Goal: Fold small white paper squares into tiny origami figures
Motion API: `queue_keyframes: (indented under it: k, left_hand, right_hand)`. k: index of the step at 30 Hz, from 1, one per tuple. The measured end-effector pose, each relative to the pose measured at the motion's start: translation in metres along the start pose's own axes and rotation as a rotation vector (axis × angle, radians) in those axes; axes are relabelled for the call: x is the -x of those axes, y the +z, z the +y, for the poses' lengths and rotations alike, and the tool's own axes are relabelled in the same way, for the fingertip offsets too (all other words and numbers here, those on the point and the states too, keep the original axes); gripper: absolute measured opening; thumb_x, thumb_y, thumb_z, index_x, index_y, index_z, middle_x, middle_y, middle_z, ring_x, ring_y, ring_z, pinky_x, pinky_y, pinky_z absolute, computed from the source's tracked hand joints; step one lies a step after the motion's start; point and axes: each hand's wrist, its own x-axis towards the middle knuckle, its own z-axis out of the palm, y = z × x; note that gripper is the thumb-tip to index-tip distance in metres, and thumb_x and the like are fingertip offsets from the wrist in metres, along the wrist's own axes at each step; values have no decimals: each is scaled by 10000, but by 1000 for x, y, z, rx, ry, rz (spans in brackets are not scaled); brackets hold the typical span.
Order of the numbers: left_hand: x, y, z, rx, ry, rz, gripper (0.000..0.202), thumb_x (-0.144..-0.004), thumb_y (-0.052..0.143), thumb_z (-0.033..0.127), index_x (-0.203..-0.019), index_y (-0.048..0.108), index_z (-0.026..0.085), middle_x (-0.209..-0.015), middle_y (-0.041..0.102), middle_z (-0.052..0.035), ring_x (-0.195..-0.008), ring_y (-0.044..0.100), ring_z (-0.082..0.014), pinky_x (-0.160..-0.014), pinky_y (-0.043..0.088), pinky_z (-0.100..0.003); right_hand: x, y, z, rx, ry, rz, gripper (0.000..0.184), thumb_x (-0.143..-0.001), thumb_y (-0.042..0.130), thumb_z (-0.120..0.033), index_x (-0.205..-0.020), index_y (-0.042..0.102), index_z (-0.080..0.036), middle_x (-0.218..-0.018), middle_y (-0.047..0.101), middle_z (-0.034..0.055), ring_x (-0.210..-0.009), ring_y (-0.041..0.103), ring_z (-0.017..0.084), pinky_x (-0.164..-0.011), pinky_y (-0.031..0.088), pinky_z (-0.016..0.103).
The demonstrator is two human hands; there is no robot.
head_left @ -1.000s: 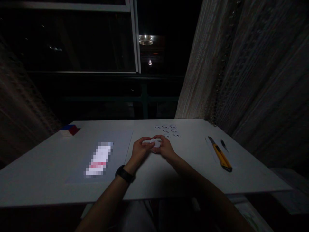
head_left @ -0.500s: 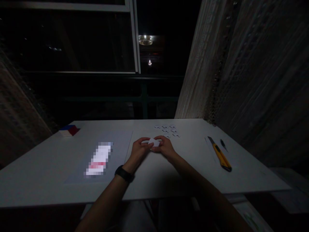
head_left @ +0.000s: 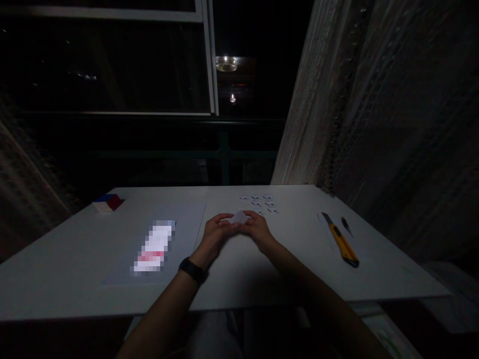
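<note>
Small white piece (head_left: 239,217) — both hands' grip

Home, likely room by window at night. Dark sliding window (head_left: 112,60) with pale frame behind white table (head_left: 262,269); ceiling lamp (head_left: 226,63) reflected in glass. Heavy textured curtain (head_left: 374,99) hangs at right. Hobby clutter on table: yellow utility knife (head_left: 342,242), small paper cut-outs (head_left: 260,203), coloured cube (head_left: 108,202), cutting mat (head_left: 187,219).

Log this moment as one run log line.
hands: left hand and right hand pinch small white paper piece | nearby: paper cutouts, utility knife
</note>
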Motion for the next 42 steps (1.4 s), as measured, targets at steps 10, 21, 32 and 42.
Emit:
queue_keyframes:
  k: [10,21,32,42]
  left_hand:
    - [0,0,-3,46,6,-37,331,-530,769,223,-801,625,97,-745,669,-67,-672,619,-138,-653,462,-232]
    - [-7,-6,4,141,-1,89,203,-676,668,164,-838,566,97,-778,622,-66,-722,633,-162,-688,548,-314]
    - [-5,-4,4,-55,-2,-23,452,-646,690,152,-1062,517,113,-647,596,-21,-620,617,-164,-570,559,-343]
    - [-7,-7,0,-23,-13,-30,456,-625,720,197,-1028,522,119,-699,633,-53,-685,635,-178,-634,552,-333]
  right_hand:
    - [1,4,1,26,-10,-31,479,-429,766,-237,-859,575,-144,-617,641,-8,-559,582,135,-587,445,263]
    - [0,-7,-6,175,-136,-160,925,-428,723,-61,-1233,390,-372,-1118,470,41,-790,564,129,-596,467,237]
    - [-15,-27,-8,258,-267,-158,367,-542,704,-177,-906,675,-205,-914,605,49,-702,562,134,-645,451,280]
    - [-11,-24,-10,287,-317,-156,188,-546,715,-217,-730,701,-186,-818,664,47,-797,602,202,-765,455,343]
